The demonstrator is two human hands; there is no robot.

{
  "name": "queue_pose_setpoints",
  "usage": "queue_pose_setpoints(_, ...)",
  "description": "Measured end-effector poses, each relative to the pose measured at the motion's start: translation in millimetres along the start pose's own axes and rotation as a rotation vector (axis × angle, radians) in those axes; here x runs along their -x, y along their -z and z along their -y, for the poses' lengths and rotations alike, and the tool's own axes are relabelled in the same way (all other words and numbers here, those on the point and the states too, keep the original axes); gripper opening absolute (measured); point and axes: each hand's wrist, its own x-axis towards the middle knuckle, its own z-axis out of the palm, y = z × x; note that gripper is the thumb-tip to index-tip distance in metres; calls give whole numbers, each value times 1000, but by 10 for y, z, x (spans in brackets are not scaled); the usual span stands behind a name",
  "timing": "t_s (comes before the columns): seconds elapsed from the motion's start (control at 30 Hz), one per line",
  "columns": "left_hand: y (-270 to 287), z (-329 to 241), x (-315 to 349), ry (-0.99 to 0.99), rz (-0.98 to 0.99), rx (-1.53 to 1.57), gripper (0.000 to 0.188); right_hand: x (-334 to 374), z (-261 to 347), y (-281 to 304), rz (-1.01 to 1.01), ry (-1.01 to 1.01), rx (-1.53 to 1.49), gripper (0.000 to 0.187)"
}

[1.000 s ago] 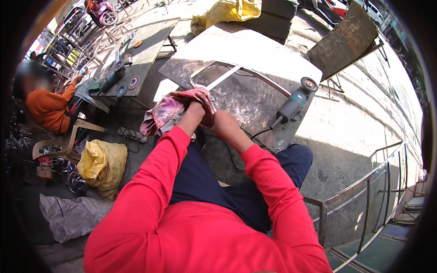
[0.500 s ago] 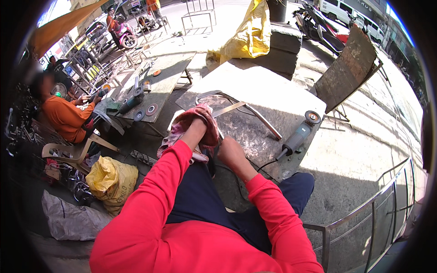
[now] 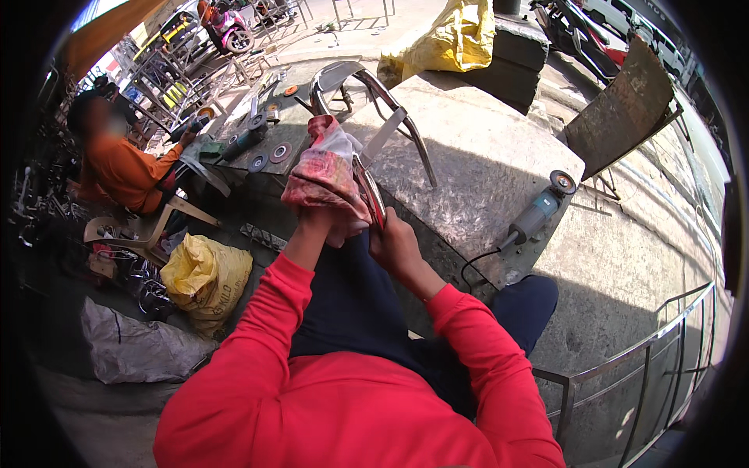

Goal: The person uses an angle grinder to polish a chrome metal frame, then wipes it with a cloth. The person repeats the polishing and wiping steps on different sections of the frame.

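Observation:
A bent, shiny metal frame (image 3: 421, 160) with curved tubes and a flat crossbar is tilted up over the near left part of the worktable. My right hand (image 3: 396, 248) is closed round its lower end. Over the frame's left side is a red-and-white rag (image 3: 321, 178), bunched against the metal. My left hand (image 3: 315, 221) is at the rag, its fingers hidden in the folds and seemingly closed on the cloth. To the right, an angle grinder (image 3: 532, 221) with an orange-brown disc lies on the table, its cord trailing toward me.
The worktable (image 3: 476, 148) is in front of me. At left, a person in orange (image 3: 125, 175) sits by a second table holding another grinder (image 3: 248, 139) and loose discs. Sacks (image 3: 207, 277) stand on the floor at left; a metal railing (image 3: 608, 366) runs along the right.
Both hands have lifted the metal frame and tipped it more upright. The rag has moved up with my left hand. The view has shifted slightly.

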Motion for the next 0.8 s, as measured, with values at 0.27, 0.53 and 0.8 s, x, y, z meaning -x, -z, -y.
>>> queue_pose_setpoints(0.27,-337,-43,294,-156,-149,130,40,194,-111,-31,-15,61,7,23)
queue_pose_setpoints(0.53,-279,-798,-37,7,-72,392,42,-15,-248,103,217,-307,-464,36)
queue_pose_setpoints(0.8,-370,-1040,-124,36,-66,468,44,-74,-513,-147,-174,253,-132,42)
